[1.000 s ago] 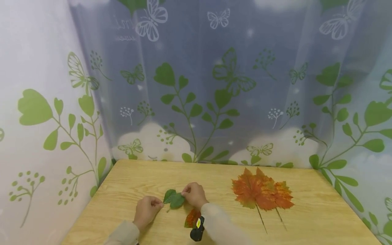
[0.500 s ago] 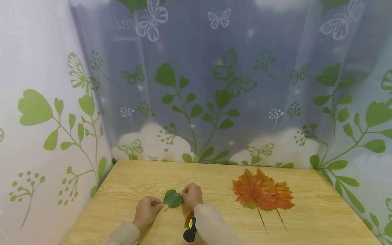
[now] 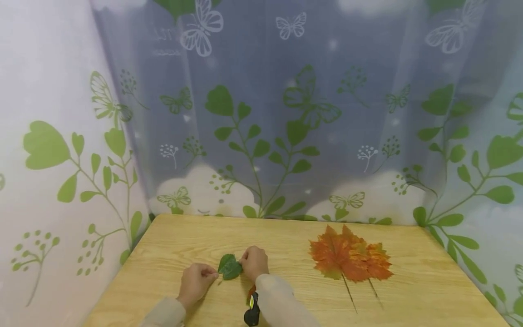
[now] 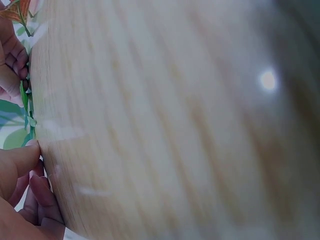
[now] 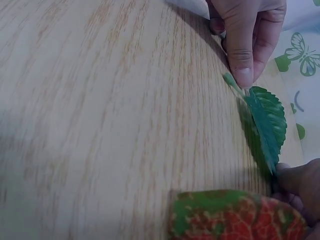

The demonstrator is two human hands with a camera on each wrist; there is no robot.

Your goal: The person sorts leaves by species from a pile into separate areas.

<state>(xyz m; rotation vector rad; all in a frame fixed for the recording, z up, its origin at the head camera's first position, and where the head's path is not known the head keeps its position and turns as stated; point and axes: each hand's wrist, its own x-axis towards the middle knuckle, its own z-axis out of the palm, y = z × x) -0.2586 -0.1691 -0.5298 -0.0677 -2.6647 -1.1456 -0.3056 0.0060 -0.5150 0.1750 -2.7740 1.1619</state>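
Two green leaves (image 3: 230, 267) with toothed edges lie nearly stacked between the hands, low over the wooden table. My left hand (image 3: 194, 281) pinches them by the pale stem end, thumb against finger, as the right wrist view shows. At the opposite tip, my right hand (image 3: 255, 263) pinches the leaf (image 5: 270, 117) between thumb and finger. The left wrist view catches the leaves only edge-on. Under my right forearm sits a red and green leaf (image 5: 240, 215), mostly hidden from the head by the sleeve and the black wrist camera (image 3: 252, 313).
Orange maple leaves (image 3: 347, 254) on thin dark stems lie at the right of the wooden table (image 3: 425, 281). A curtain (image 3: 261, 113) printed with butterflies and plants hangs behind the table and along both sides.
My right hand has shifted slightly left, sliding its leaf over the other, so the two spread leaves now overlap almost fully. My left hand has stayed in place.
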